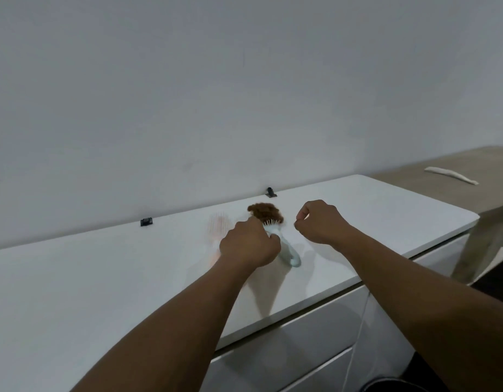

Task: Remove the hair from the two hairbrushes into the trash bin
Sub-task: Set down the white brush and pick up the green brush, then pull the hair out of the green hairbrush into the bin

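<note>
Brown tangled hair clump looks light, soft and snaggy atop the pale blue plastic hairbrush on the white tabletop. Left hand clasps the stiff handle; right hand hovers pinched, seemingly empty. Best pinch hair near the bristles.

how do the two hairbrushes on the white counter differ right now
The light blue hairbrush carries a thick clump of brown hair on its bristles; the pale pink hairbrush shows none that I can make out. The left hand is on the blue one, while the pink one lies untouched beside it. The blue brush stands out sharply; the pink one nearly blends into the counter. Both lie on that counter.
</note>
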